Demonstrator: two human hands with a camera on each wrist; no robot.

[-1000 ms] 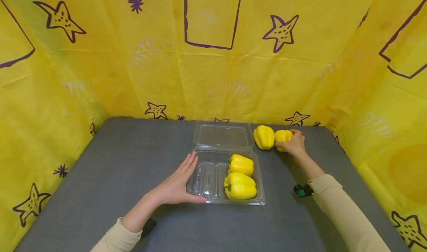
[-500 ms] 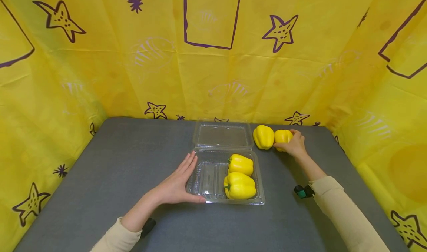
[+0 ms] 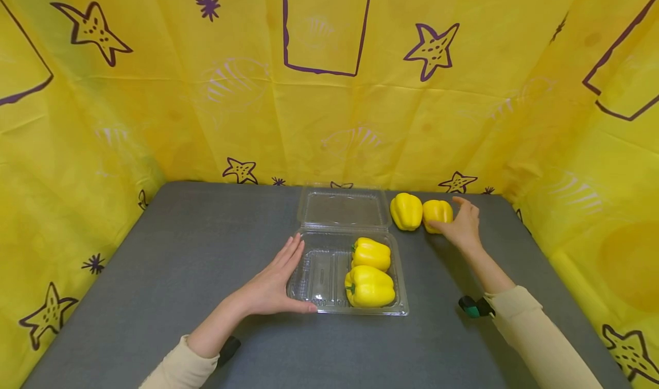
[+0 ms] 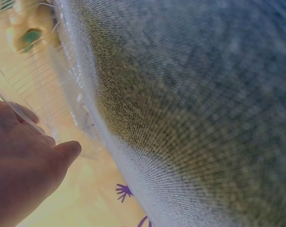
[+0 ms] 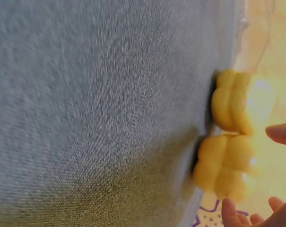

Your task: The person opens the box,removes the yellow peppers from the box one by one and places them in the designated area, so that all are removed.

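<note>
A clear plastic clamshell container (image 3: 325, 274) lies with its lid (image 3: 344, 207) laid back. Two yellow bell peppers with green stems, a rear one (image 3: 372, 255) and a front one (image 3: 369, 287), sit in its right half. My left hand (image 3: 270, 283) rests along the container's left side, fingers straight and thumb at the front edge; the left wrist view shows the same hand (image 4: 24, 165) beside the clear plastic. Right of the lid stand two more peppers, one (image 3: 407, 211) left of another (image 3: 437, 213). Around the rightmost pepper my right hand (image 3: 463, 229) is spread, fingers apart from it.
The grey tabletop (image 3: 206, 234) ends at the back against a yellow cloth (image 3: 329, 108) printed with starfish and fish. That cloth also hangs along both sides. Dark devices are strapped at the left wrist (image 3: 229, 350) and right wrist (image 3: 475, 308).
My right hand has let go of the rightmost pepper, its fingers drawing back slightly to the right. That pepper stays beside its neighbour. The left hand and the container stay put.
</note>
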